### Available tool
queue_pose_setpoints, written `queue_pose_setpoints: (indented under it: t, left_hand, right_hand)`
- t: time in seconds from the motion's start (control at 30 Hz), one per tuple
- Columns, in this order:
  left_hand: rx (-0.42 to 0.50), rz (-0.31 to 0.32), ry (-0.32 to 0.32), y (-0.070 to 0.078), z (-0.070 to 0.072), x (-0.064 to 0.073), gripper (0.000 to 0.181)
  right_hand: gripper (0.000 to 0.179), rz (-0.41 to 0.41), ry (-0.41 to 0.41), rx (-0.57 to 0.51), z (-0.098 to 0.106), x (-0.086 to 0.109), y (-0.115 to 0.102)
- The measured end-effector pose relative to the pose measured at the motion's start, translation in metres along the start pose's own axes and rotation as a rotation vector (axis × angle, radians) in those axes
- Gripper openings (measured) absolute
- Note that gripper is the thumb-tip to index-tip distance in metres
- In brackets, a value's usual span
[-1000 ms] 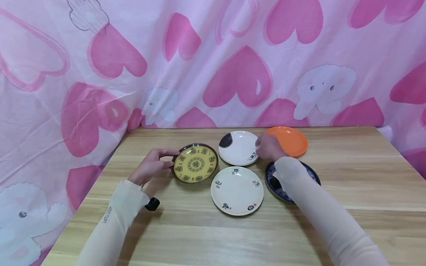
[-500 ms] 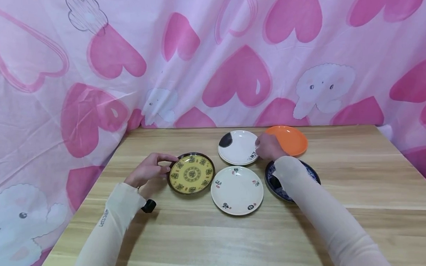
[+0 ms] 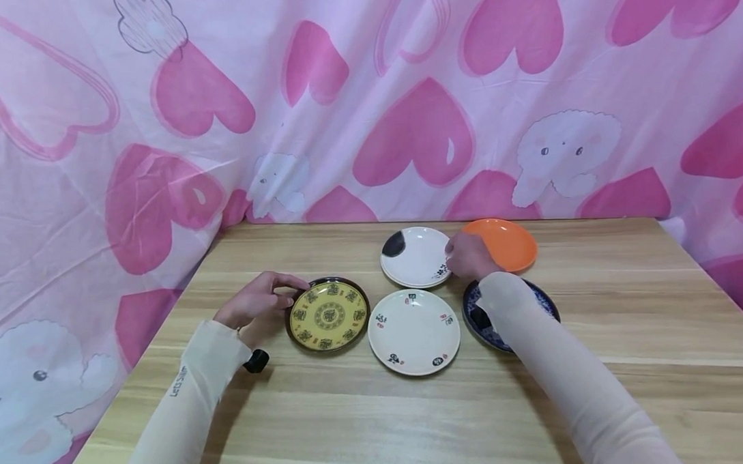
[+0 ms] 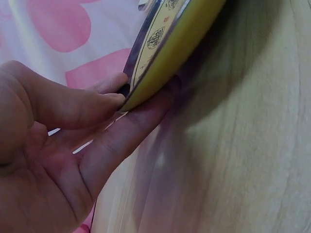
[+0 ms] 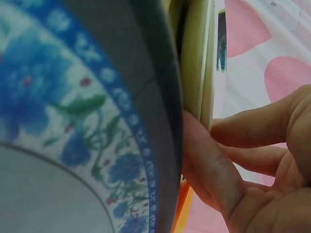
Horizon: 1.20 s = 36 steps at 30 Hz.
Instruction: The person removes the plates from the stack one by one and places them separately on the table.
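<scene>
My left hand (image 3: pixel 260 301) pinches the left rim of a yellow plate (image 3: pixel 329 315) with a dark brown edge and black and red markings. In the left wrist view the thumb (image 4: pixel 82 104) lies over the rim, fingers are beneath, and the yellow underside tilts up from the wood. My right hand (image 3: pixel 470 254) pinches the right rim of a white plate (image 3: pixel 417 261) with a black patch and small floral print. Two pale rims (image 5: pixel 201 63), one against the other, show between thumb and fingers in the right wrist view. A cream plate (image 3: pixel 414 333) with printed characters lies between both arms.
An orange plate (image 3: pixel 513 244) lies behind the right hand. Partly hidden under the right forearm is a dark blue patterned plate (image 3: pixel 477 324). The wooden table (image 3: pixel 353 424) meets a pink heart-print curtain (image 3: pixel 405 128) at the back and left.
The left hand has brought the yellow plate toward me and slightly left, lower beside the cream plate. The right hand and the other plates have stayed put.
</scene>
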<state>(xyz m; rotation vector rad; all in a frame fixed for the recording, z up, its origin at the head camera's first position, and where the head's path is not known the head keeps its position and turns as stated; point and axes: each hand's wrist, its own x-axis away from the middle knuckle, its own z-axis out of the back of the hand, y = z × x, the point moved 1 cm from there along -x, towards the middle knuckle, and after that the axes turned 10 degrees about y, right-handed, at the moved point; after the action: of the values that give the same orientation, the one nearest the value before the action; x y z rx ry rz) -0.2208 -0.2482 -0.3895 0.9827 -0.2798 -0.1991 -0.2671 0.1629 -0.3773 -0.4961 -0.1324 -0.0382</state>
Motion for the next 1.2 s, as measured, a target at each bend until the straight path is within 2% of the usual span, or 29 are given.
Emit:
queue_pose_setpoints:
  t: [0.17, 0.3, 0.5, 0.57, 0.77, 1.03, 1.2]
  left_hand:
    - [0.025, 0.029, -0.024, -0.001, 0.001, 0.001, 0.045]
    - [0.0, 0.041, -0.024, 0.002, 0.001, 0.004, 0.044]
    - [-0.256, -0.069, 0.062, 0.013, -0.002, 0.004, 0.041]
    - [-0.306, -0.094, 0.08, 0.016, -0.003, 0.003, 0.04]
    - [-0.304, -0.11, 0.054, 0.019, -0.003, 0.002, 0.038]
    - [-0.372, -0.153, 0.06, 0.026, -0.002, -0.006, 0.032]
    - [-0.318, -0.141, 0.052, 0.041, 0.005, -0.011, 0.034]
  right_hand:
    - [0.041, 0.009, -0.002, 0.008, 0.0, -0.001, 0.0]
    - [0.042, 0.004, -0.008, 0.013, 0.001, 0.001, -0.001]
    - [0.041, -0.001, -0.004, 0.025, 0.002, 0.001, -0.002]
    - [0.041, -0.001, -0.004, 0.024, 0.002, 0.001, -0.002]
    - [0.041, -0.004, 0.0, 0.012, 0.002, 0.002, -0.001]
    - [0.041, -0.003, 0.004, 0.006, 0.002, 0.002, 0.002]
    - [0.042, -0.013, -0.004, -0.01, 0.002, 0.002, 0.001]
